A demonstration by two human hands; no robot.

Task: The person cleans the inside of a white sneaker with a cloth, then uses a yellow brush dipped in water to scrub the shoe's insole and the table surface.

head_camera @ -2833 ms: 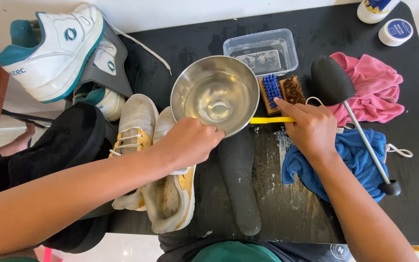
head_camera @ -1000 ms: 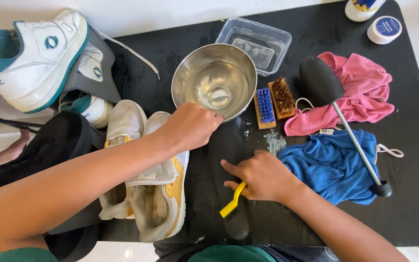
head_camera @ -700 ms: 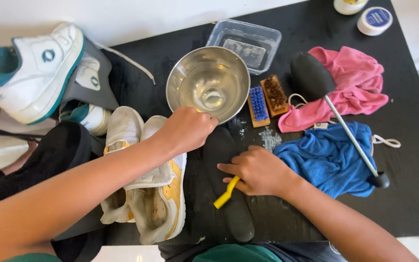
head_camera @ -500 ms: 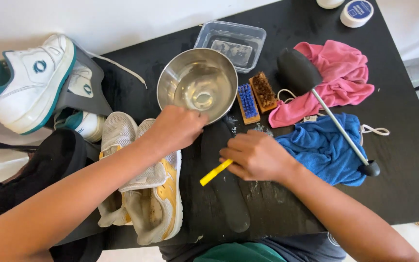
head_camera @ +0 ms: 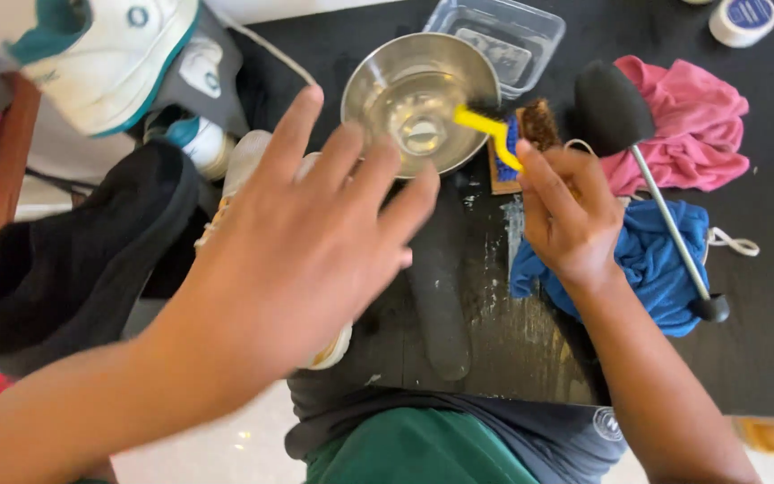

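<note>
My left hand (head_camera: pixel 302 242) is raised close to the camera, fingers spread, holding nothing; it hides most of the worn white-and-yellow shoes (head_camera: pixel 244 157) beneath it. My right hand (head_camera: pixel 566 220) grips a yellow-handled brush (head_camera: pixel 485 130), whose head reaches over the rim of the steel bowl (head_camera: pixel 418 99). A dark insole (head_camera: pixel 441 309) lies flat on the wet black table (head_camera: pixel 763 358) between my hands.
A blue cloth (head_camera: pixel 651 260) and pink cloth (head_camera: pixel 687 125) lie right, with a black dauber (head_camera: pixel 624 125) on a long handle. Blue and brown brushes (head_camera: pixel 535 125), a clear tub (head_camera: pixel 503 36) and a small jar (head_camera: pixel 741 18) sit behind. White-teal sneakers (head_camera: pixel 109 54) are left.
My left hand has lifted off the shoe toward the camera and opened. My right hand moved the yellow brush from the insole up to the bowl.
</note>
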